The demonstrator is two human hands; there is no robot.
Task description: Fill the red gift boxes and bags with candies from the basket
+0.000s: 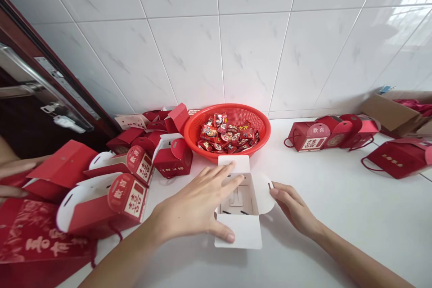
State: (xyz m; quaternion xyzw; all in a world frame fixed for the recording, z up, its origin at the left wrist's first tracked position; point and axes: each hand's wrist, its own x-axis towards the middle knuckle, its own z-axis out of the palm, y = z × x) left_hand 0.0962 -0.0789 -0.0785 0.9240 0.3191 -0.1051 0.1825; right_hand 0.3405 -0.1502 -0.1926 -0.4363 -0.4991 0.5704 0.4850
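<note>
An unfolded gift box (236,198), white inside, sits on the white tabletop in front of me with its flaps spread outward. My left hand (199,198) reaches over its left side, fingers spread above the opening and thumb on the front flap. At the right, my right hand (293,207) pinches the rounded side flap near its slot. Just behind the box stands a red plastic basket (263,137) holding many wrapped candies (229,132).
Several open red gift boxes (97,211) crowd the left side. Closed boxes (308,135) stand at the right, near a cardboard carton (381,108). Another person's hand (20,166) touches a red box at the left edge. A tiled wall (253,54) rises behind.
</note>
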